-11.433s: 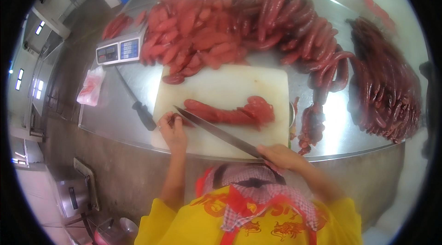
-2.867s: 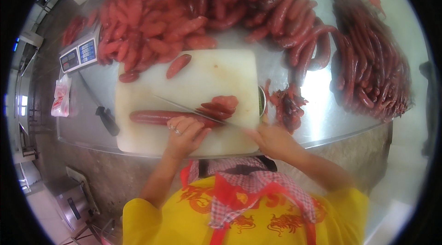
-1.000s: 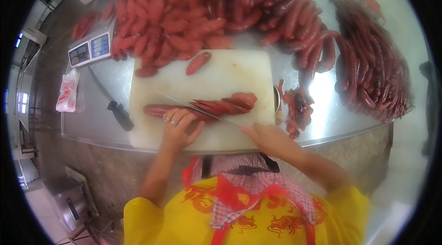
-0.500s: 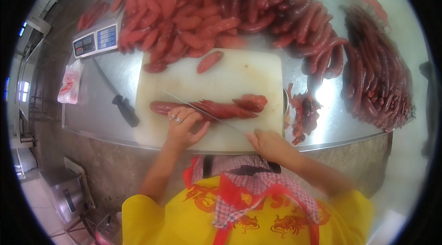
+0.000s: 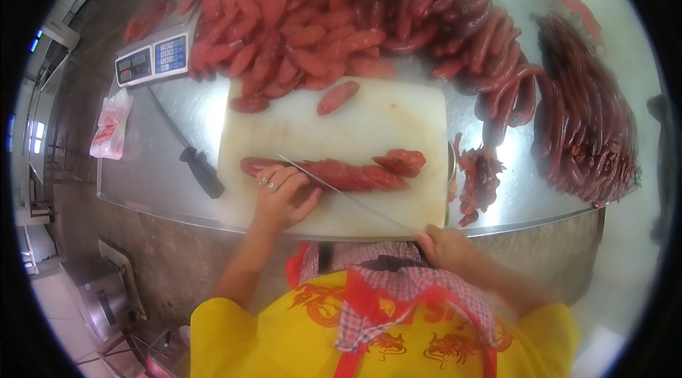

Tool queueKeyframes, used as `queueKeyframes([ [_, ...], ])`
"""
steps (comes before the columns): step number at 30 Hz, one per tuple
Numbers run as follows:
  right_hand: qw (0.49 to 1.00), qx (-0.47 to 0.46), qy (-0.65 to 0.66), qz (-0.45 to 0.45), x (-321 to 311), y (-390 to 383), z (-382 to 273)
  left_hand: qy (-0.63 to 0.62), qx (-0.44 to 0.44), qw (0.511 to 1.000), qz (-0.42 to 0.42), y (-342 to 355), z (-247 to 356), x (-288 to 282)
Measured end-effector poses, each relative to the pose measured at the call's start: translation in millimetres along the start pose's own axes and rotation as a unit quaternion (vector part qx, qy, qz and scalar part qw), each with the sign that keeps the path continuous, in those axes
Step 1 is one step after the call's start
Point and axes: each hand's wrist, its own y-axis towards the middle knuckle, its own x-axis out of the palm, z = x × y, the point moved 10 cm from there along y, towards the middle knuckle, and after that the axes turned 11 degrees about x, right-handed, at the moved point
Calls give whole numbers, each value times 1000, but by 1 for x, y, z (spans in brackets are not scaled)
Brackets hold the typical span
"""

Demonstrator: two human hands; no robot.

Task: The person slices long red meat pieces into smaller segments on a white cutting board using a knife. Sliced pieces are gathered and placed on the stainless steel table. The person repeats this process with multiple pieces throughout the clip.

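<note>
On the white cutting board lies a dark red sausage, cut at a slant into slices that lean in a row to the right. My left hand, a ring on one finger, is closed over the near side of the uncut left part. My right hand grips a knife at the board's near right corner; its fingers hide the handle. The long thin blade slants up and left, its tip reaching the sausage just right of my left fingertips. One loose slice rests near the board's far edge.
A big heap of slices covers the far side, overlapping the board. Whole sausages pile at the far right, with another bundle beyond. Scraps lie right of the board. Left are a black-handled sharpening steel, plastic bags and a scale.
My right hand has drawn the knife back, right and toward me, so less blade crosses the sausage. The left hand stays on the sausage. The whole view has shifted slightly.
</note>
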Motion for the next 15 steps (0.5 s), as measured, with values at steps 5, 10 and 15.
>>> queueKeyframes([
  [5,998,-47,6,45,21,45,-43,2,5,1000,0,-2,1,-4],
  [10,999,50,10,16,-4,-12,-7,17,13,1000,1,-1,-5,-16],
  [15,999,51,8,1,-19,-52,7,-4,11,1000,2,-3,-7,-14],
])
